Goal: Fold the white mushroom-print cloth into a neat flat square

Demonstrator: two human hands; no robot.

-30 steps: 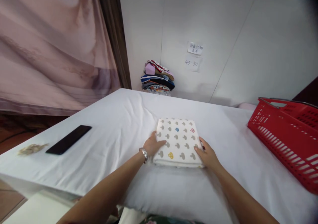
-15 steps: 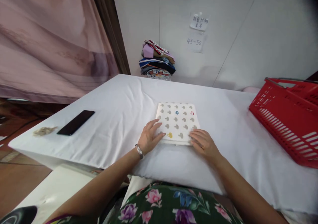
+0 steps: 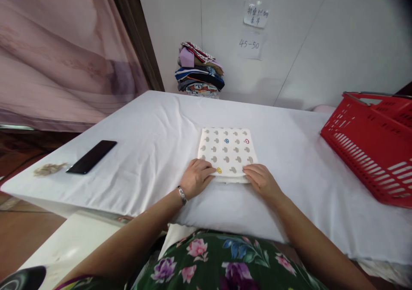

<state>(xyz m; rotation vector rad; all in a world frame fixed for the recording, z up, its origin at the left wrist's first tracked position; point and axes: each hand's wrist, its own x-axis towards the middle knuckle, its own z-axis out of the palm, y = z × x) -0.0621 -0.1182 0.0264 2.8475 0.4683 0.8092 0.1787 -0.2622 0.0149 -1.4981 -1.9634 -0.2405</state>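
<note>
A folded white cloth [image 3: 225,150] printed with grey mushrooms, plus single blue, red and yellow ones, lies on the white-covered table [image 3: 154,140] before me. My left hand [image 3: 197,177], with a silver bracelet at the wrist, pinches the cloth's near left corner between thumb and fingers. At the near right corner my right hand [image 3: 262,179] grips the same edge. The top layer's near edge is slightly lifted, and a lower layer shows beneath it. My fingertips partly cover both corners.
A red plastic basket [image 3: 363,144] stands on the right. Left on the table lie a black phone [image 3: 92,157] and a small beige bundle [image 3: 49,169]. A stack of folded fabrics [image 3: 201,71] rises behind the far edge, beside a pink curtain [image 3: 71,58].
Both hands have closed on the cloth's near corners, and its top layer's near edge has lifted slightly. The whole view has shifted a little.
</note>
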